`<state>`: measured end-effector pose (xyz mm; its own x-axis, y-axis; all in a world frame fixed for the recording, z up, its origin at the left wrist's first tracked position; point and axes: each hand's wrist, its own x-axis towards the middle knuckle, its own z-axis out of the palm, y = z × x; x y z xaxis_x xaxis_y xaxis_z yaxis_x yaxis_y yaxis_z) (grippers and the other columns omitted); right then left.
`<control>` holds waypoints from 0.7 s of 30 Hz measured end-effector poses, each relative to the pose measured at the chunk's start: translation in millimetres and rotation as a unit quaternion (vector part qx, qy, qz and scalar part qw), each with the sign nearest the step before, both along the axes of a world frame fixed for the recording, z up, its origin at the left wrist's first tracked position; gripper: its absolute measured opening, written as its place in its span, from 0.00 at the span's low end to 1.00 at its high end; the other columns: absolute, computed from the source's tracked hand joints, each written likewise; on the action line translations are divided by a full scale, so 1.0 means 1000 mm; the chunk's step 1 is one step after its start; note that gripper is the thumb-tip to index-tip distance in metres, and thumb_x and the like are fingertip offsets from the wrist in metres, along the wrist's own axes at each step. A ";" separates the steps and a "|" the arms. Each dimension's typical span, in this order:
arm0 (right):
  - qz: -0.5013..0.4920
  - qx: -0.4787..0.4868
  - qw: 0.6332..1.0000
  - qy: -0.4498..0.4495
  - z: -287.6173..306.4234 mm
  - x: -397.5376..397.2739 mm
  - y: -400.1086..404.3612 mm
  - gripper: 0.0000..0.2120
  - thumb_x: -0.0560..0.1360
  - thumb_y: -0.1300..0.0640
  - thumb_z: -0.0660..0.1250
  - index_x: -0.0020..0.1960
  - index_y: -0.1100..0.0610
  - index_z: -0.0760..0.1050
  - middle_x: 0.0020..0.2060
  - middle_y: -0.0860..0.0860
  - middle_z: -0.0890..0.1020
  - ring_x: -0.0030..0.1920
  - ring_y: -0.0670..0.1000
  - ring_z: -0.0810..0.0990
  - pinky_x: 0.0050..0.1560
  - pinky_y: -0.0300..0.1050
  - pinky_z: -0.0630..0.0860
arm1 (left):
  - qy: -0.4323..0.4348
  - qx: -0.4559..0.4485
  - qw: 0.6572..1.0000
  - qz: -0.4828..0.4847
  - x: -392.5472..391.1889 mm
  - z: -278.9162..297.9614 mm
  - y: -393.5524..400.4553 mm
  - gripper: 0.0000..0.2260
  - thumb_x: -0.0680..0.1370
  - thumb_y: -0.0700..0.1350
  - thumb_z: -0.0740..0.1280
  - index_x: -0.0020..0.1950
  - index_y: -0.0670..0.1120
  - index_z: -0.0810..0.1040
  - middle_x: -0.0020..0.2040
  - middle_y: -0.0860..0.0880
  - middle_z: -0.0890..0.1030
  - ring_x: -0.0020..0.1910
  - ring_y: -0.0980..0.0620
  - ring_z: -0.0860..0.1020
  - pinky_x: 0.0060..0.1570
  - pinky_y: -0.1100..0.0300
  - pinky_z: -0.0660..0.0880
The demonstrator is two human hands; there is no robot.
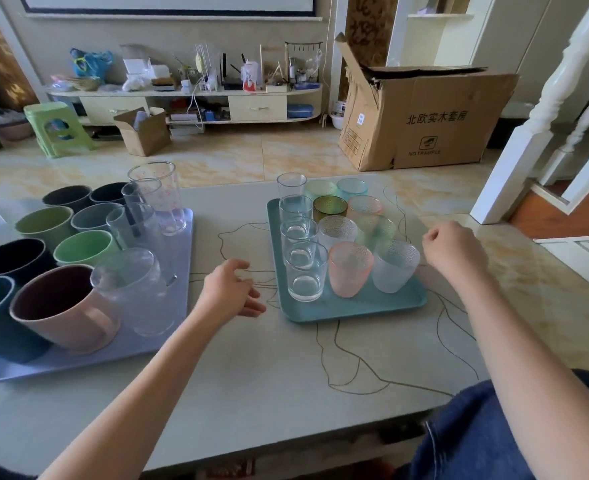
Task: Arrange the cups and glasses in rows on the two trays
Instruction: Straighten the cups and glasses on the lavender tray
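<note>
A lavender tray on the left carries several coloured mugs, among them a pink mug, beside a row of clear glasses with a tall patterned glass at the far end. On the right, a teal tray holds a row of clear tumblers and rows of frosted coloured cups. My left hand hovers over the table between the trays, fingers relaxed, holding nothing. My right hand is just right of the teal tray, fingers loosely curled, empty.
The trays stand on a pale table with thin brown line markings. Beyond it are a tiled floor, a large cardboard box, a green stool and a cluttered low shelf. A white stair post rises at the right.
</note>
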<state>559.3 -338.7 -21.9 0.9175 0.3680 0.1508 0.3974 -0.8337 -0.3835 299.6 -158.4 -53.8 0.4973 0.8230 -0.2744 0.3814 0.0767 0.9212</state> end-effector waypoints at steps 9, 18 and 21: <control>0.327 0.258 0.898 0.139 0.018 -0.180 0.070 0.13 0.80 0.56 0.59 0.41 0.59 0.77 0.29 0.49 0.77 0.25 0.40 0.76 0.26 0.36 0.71 | -0.048 0.144 0.987 0.047 -0.126 0.125 0.044 0.09 0.77 0.33 0.62 0.54 0.43 0.75 0.35 0.42 0.80 0.21 0.51 0.80 0.21 0.61 0.77; 0.310 0.046 0.918 0.243 -0.049 -0.263 0.180 0.13 0.79 0.50 0.56 0.39 0.56 0.68 0.38 0.58 0.81 0.34 0.59 0.81 0.32 0.48 0.76 | -0.160 0.056 0.925 0.341 -0.287 0.094 0.158 0.08 0.78 0.36 0.60 0.40 0.43 0.73 0.25 0.46 0.79 0.18 0.59 0.76 0.19 0.70 0.71; 0.319 -0.005 0.929 0.185 -0.063 -0.269 0.199 0.17 0.78 0.51 0.58 0.32 0.54 0.67 0.45 0.62 0.82 0.40 0.57 0.78 0.38 0.44 0.66 | -0.080 -0.011 0.933 0.352 -0.310 0.047 0.173 0.07 0.78 0.36 0.61 0.40 0.42 0.72 0.34 0.42 0.75 0.20 0.54 0.77 0.18 0.68 0.73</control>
<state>290.7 -139.5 -84.9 0.5003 0.8548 -0.1377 0.6547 -0.4775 -0.5860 -9.9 15.1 -6.4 -0.1276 0.9560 -0.2643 0.0874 0.2763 0.9571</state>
